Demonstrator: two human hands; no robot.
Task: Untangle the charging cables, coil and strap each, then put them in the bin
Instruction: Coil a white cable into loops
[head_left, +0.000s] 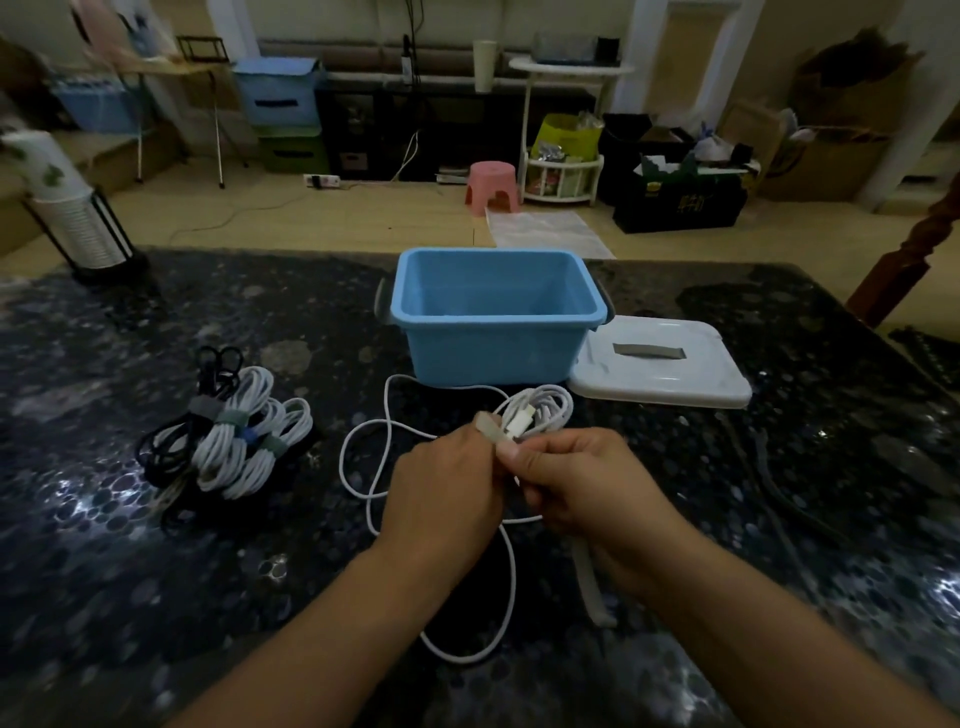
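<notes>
A white charging cable (363, 457) lies partly coiled at the table's middle, its small coil (545, 408) just in front of the blue bin (498, 317). My left hand (447, 488) and my right hand (576, 478) meet at the coil, both pinching the cable near its white plug (521, 421). Loose loops trail left and down toward me. A pile of coiled, strapped white and black cables (234, 436) sits on the left. The bin is open and looks empty.
The bin's white lid (670, 364) lies right of the bin. A grey strap (592, 587) lies below my right wrist and dark straps (779, 483) further right. A cup holder (78, 218) stands at the table's far left corner.
</notes>
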